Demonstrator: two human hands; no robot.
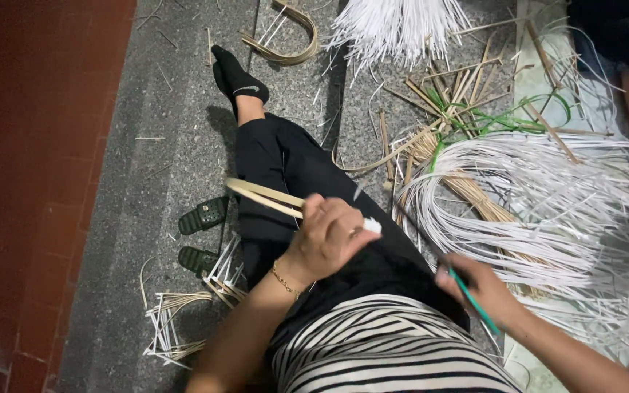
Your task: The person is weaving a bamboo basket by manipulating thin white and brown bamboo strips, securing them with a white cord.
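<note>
My left hand (pixel 327 236) is closed around a bent pale bamboo strip (pixel 263 195) and a white strand end (pixel 371 226), held above my lap in black trousers. A thin gold bracelet circles that wrist. My right hand (pixel 478 287) grips a slim tool with a green handle (pixel 475 302) and a dark thin blade (pixel 416 229) that points up-left toward the left hand. I sit on the grey stone floor with one leg stretched out, a black sock (pixel 236 76) on the foot.
A big heap of white strands (pixel 547 196) lies at right over tan cane strips (pixel 475 193) and green ties (pixel 475 124). A white bundle (pixel 398 25) and curved bamboo loop (pixel 289 40) are at the top. Green sandals (pixel 202 233), finished bent pieces (pixel 176 320), red wall at left.
</note>
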